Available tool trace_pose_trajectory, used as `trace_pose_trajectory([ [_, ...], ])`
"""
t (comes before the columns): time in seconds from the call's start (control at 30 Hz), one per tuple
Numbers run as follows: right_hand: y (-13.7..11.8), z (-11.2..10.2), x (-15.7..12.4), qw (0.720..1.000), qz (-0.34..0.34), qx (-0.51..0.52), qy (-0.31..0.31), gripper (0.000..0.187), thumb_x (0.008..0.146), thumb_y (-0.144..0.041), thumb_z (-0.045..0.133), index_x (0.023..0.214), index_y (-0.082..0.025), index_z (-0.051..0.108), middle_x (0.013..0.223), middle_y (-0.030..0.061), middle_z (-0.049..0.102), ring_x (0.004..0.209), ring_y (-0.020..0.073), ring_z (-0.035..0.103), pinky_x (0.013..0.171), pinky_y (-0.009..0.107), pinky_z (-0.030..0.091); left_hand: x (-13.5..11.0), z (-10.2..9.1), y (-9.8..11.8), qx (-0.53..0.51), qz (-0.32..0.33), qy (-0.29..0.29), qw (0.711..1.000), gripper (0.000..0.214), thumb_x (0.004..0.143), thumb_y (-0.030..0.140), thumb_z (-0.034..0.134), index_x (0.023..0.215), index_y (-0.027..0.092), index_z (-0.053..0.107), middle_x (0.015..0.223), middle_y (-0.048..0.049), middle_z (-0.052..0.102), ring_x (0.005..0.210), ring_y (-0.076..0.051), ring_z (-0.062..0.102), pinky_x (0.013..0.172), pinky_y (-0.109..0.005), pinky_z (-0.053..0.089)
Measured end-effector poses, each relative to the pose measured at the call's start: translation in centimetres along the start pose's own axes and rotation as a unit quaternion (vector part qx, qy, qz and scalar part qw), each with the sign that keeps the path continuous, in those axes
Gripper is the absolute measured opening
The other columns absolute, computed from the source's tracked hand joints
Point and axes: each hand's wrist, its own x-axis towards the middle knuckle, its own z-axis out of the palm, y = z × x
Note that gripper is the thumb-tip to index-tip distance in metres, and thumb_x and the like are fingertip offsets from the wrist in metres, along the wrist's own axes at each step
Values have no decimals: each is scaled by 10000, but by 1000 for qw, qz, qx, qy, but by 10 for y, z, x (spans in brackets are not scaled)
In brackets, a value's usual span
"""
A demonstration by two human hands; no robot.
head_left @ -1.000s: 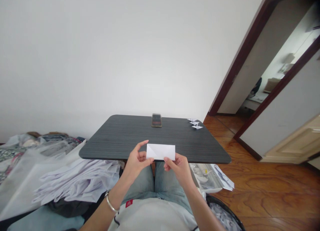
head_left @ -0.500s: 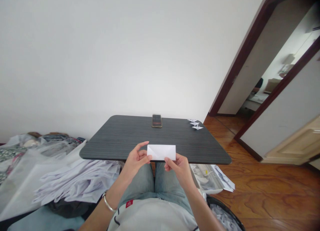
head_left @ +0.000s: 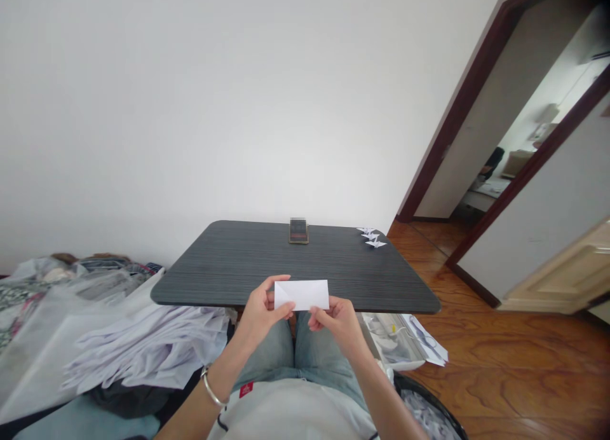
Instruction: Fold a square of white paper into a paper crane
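Note:
A folded white sheet of paper (head_left: 305, 294), a wide rectangle with a faint diagonal crease at its left, is held up at the near edge of the dark table (head_left: 229, 262). My left hand (head_left: 264, 309) pinches its lower left corner, thumb in front, fingers behind, the index finger along the top. My right hand (head_left: 337, 319) grips the lower right part between thumb and bent fingers. Several small folded paper shapes with pointed ends, like cranes (head_left: 372, 236), stand in a row at the table's far right corner.
A phone-like device (head_left: 298, 231) stands at the table's back, by the white wall. Piled white cloth (head_left: 147, 344) and bags lie at the left. A white box (head_left: 395, 341) with small items, scissors on paper (head_left: 426, 338) and a dark bin (head_left: 436, 411) are below right.
Both hands and the paper have shifted slightly left and down. My left thumb has slid further in along the paper's lower edge, and the right hand's thumb now sits at that edge.

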Motion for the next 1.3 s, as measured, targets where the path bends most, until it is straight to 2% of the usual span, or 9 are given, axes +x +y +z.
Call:
trace_pose_trajectory([
  [0.17, -4, -13, 1, 1000, -6, 6, 2, 210, 651, -301, 693, 541, -156, 589, 477, 10, 656, 403, 106, 571, 439, 202, 474, 0, -2, 4, -3, -1, 14, 1000, 637, 606, 215, 739, 1158, 108, 440, 661, 20, 653, 521, -79, 566, 534, -191, 474],
  [0.43, -3, -30, 3, 1000, -17, 0, 26, 182, 674, -307, 693, 606, -149, 632, 491, 8, 654, 432, 106, 582, 455, 200, 477, 1, -11, 1, 5, 8, 36, 999, 612, 607, 228, 741, 1144, 119, 467, 708, 3, 666, 527, -86, 568, 551, -203, 480],
  [0.5, -4, -29, 3, 999, -22, 4, 29, 194, 696, -329, 685, 644, -149, 635, 528, 10, 661, 458, 104, 592, 461, 193, 475, 2, -13, 0, 6, 11, 40, 999, 595, 607, 235, 742, 1131, 126, 482, 738, -8, 673, 548, -95, 580, 565, -213, 489],
  [0.67, -3, -17, 2, 998, -56, 38, 13, 324, 678, -339, 717, 939, -188, 598, 713, 2, 686, 566, 137, 647, 446, 193, 479, 2, -10, -3, 23, 14, 14, 1000, 515, 616, 256, 739, 1076, 144, 536, 821, -38, 681, 658, -140, 620, 588, -229, 502],
  [0.8, -1, -10, 1, 997, -63, 38, 21, 257, 705, -318, 706, 873, -171, 579, 633, -14, 664, 525, 119, 638, 479, 189, 484, 0, -6, -3, 16, 28, -2, 999, 473, 657, 297, 714, 1074, 145, 551, 790, -31, 659, 643, -137, 594, 551, -223, 480],
  [0.9, -1, -10, 1, 995, -74, 45, 40, 320, 701, -307, 714, 950, -182, 556, 588, -46, 631, 511, 119, 638, 483, 189, 490, -2, -6, 0, -2, 79, 41, 996, 468, 704, 299, 677, 1134, 170, 543, 721, 6, 618, 617, -111, 555, 533, -194, 438],
  [1.0, -1, -10, 1, 994, -89, 49, 49, 415, 715, -294, 706, 1076, -205, 522, 581, -73, 591, 512, 114, 637, 490, 191, 499, -2, -8, 3, 2, 125, 87, 988, 343, 701, 269, 683, 1025, 174, 625, 732, 6, 612, 664, -105, 554, 584, -182, 427],
  [1.13, -2, -9, -1, 992, -107, 46, 46, 460, 746, -289, 675, 1165, -223, 496, 589, -78, 568, 521, 110, 633, 508, 199, 507, -2, -10, 3, 8, 115, 84, 990, 222, 708, 315, 675, 847, 142, 675, 759, -33, 649, 689, -137, 577, 609, -208, 451],
  [1.3, -2, -9, 0, 992, -110, 35, 48, 445, 745, -299, 671, 1154, -215, 514, 590, -73, 554, 519, 118, 632, 505, 212, 508, -3, -9, 4, -21, 96, 75, 992, 311, 786, 426, 572, 849, 143, 682, 823, -57, 691, 747, -181, 626, 652, -253, 493],
])
